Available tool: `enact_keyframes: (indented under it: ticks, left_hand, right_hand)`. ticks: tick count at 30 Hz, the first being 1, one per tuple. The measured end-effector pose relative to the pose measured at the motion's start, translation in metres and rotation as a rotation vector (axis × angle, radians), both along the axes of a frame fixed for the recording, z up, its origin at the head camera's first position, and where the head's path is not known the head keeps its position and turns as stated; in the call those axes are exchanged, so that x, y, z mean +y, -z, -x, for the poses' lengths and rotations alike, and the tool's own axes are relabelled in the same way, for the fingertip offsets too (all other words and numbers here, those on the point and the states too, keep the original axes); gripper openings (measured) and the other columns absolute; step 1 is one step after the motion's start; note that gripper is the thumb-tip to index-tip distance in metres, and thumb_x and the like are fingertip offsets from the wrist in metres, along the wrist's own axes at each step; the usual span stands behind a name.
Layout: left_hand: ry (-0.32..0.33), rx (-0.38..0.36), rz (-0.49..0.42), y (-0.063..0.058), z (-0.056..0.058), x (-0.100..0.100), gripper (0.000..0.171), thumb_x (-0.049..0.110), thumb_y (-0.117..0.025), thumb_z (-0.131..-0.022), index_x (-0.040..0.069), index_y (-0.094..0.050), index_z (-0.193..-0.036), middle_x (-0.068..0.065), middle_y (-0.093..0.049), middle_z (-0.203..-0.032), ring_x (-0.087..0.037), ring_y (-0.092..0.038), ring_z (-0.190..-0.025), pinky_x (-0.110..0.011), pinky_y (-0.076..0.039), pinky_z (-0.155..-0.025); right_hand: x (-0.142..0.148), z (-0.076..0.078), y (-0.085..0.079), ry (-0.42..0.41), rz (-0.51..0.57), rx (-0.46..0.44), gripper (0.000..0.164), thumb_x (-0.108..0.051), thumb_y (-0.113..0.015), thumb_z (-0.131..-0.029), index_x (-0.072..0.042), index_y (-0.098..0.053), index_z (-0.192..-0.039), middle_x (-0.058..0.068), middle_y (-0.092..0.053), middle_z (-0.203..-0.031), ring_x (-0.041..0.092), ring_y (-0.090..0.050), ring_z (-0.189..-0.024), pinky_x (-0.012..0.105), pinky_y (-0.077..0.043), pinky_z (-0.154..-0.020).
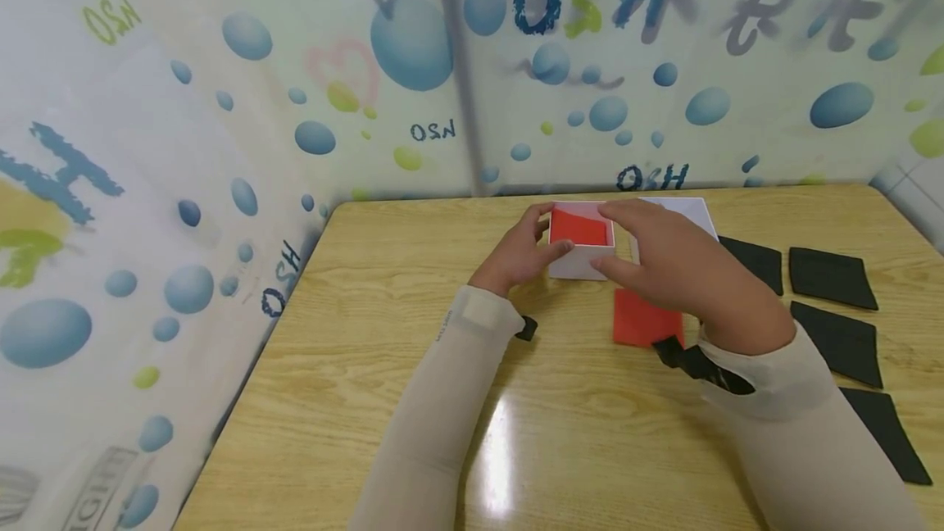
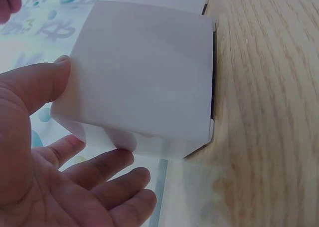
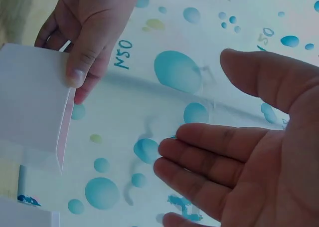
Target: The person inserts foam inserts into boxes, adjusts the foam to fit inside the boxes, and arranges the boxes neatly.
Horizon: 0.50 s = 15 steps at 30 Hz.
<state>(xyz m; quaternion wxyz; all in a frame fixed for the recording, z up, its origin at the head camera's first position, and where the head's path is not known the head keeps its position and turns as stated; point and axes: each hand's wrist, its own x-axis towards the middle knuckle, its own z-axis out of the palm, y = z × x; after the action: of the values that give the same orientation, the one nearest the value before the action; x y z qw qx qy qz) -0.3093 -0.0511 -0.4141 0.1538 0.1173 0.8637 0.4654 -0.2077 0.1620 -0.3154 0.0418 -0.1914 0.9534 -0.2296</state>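
Note:
A small white box (image 1: 581,262) stands on the table with its top open, and a red piece (image 1: 578,228) lies inside it. My left hand (image 1: 522,251) grips its left side, thumb on the near rim and fingertips along the side. In the left wrist view, the box's white wall (image 2: 144,70) fills the middle, with the thumb at its edge. Over the box's right side, my right hand (image 1: 682,260) hovers with thumb and fingers spread. The right wrist view shows nothing between that hand's fingers (image 3: 214,152).
A red square sheet (image 1: 642,319) lies just below the right hand. Behind that hand, a white container (image 1: 682,211) is partly hidden. Several black squares (image 1: 833,277) lie along the table's right side. A printed curtain (image 1: 516,105) hangs behind the wooden table (image 1: 354,334).

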Motion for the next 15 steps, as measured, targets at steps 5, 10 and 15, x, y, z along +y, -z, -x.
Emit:
enact_keyframes:
  ticks: [5,10,15]
  left_hand:
    - [-0.002,-0.008,-0.003,0.000,0.000,0.001,0.075,0.040,-0.072,-0.100,0.037,-0.031,-0.163,0.002,-0.038,-0.170,-0.024,-0.038,-0.156,-0.052,-0.041,-0.122]
    - [0.003,-0.004,0.001,-0.001,-0.001,0.003,0.075,0.041,-0.071,-0.101,0.036,-0.030,-0.164,0.001,-0.037,-0.170,-0.024,-0.038,-0.156,-0.051,-0.040,-0.122]
    - [-0.004,0.003,0.010,-0.002,-0.001,0.001,0.075,0.040,-0.070,-0.101,0.035,-0.030,-0.164,0.001,-0.038,-0.169,-0.024,-0.038,-0.156,-0.050,-0.040,-0.122]
  right_hand:
    - [0.005,0.000,0.002,0.000,-0.026,-0.042,0.073,-0.038,-0.070,-0.101,0.000,-0.044,-0.157,0.027,-0.045,-0.159,0.050,-0.041,-0.146,0.070,-0.039,-0.114]
    - [0.009,0.000,0.010,0.015,-0.081,-0.097,0.075,-0.042,-0.074,-0.097,0.002,-0.049,-0.153,0.027,-0.052,-0.154,0.049,-0.047,-0.141,0.070,-0.044,-0.110]
    - [0.019,-0.003,0.026,0.027,-0.173,-0.175,0.082,-0.044,-0.082,-0.091,0.004,-0.051,-0.150,0.028,-0.055,-0.150,0.048,-0.052,-0.136,0.067,-0.048,-0.107]
